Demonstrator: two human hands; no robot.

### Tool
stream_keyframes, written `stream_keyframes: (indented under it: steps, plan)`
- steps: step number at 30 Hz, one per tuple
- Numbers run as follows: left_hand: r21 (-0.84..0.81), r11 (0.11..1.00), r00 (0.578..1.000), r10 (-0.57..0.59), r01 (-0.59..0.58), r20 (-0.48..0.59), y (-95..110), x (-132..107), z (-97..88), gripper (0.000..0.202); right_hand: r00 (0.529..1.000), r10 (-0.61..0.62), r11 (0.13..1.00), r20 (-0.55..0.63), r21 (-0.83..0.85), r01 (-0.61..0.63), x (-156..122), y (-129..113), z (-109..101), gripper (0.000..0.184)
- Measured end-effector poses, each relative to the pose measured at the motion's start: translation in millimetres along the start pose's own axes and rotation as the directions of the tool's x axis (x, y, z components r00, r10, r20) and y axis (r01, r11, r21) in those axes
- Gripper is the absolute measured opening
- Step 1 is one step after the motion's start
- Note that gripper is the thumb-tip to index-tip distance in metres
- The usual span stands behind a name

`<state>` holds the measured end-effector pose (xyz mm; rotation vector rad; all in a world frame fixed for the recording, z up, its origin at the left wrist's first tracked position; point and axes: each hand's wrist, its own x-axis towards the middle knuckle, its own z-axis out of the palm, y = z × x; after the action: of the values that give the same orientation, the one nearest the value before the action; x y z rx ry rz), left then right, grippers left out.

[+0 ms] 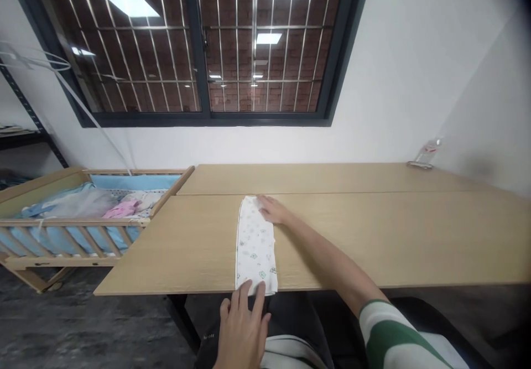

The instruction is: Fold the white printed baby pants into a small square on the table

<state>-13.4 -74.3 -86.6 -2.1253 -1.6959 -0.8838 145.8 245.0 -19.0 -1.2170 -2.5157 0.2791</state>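
Note:
A white cloth with small green and grey prints lies folded into a long narrow strip on the wooden table. Its near end reaches the table's front edge. My left hand is at that near end, fingers spread and tips touching the cloth's edge. At the far end, my right hand rests on the right corner of the cloth, with its fingers laid out over the fabric. Some of the right fingertips are hard to make out.
To the left stands a wooden crib with blue lining and bedding inside. A clear plastic item sits at the table's back right, by the wall. A barred window is above the table.

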Motion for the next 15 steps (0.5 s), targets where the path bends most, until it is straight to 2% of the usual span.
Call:
stream_keyframes:
  steps: [2, 4, 7, 9, 12, 14, 15]
  plan:
    - [-0.058, 0.998, 1.000, 0.014, -0.014, 0.000, -13.7, 6.1, -2.3, 0.041, 0.998, 0.003, 0.999, -0.059, 0.045, 0.000, -20.4, -17.7, -10.7, 0.057]
    - [-0.095, 0.994, 0.998, 0.058, -0.057, -0.001, -31.4, 11.3, -4.8, 0.034, 0.997, -0.026, 0.990, -0.069, 0.135, 0.035, -47.4, -41.8, -20.9, 0.044]
    - [-0.134, 0.980, 0.987, 0.154, -0.148, 0.039, -57.7, 15.5, -8.7, 0.027, 0.991, -0.126, 0.957, 0.046, 0.267, 0.109, -97.3, -83.4, -34.1, 0.038]
    - [-0.172, 0.966, 0.975, 0.210, -0.195, 0.074, -71.1, 16.6, -11.0, 0.028, 0.975, -0.195, 0.946, 0.110, 0.283, 0.157, -131.2, -107.8, -38.6, 0.038]
    - [-0.210, 0.950, 0.962, 0.256, -0.232, 0.095, -82.2, 18.1, -13.5, 0.029, 0.962, -0.220, 0.961, 0.163, 0.207, 0.185, -173.0, -129.5, -32.9, 0.052]
    - [-0.216, 0.944, 0.955, 0.277, -0.249, 0.108, -84.8, 19.9, -14.2, 0.030, 0.967, -0.201, 0.976, 0.158, 0.120, 0.183, -191.9, -133.0, -20.9, 0.070]
    - [-0.219, 0.942, 0.952, 0.284, -0.255, 0.113, -85.3, 20.9, -14.2, 0.030, 0.970, -0.193, 0.980, 0.145, 0.080, 0.183, -198.8, -132.5, -13.5, 0.073]
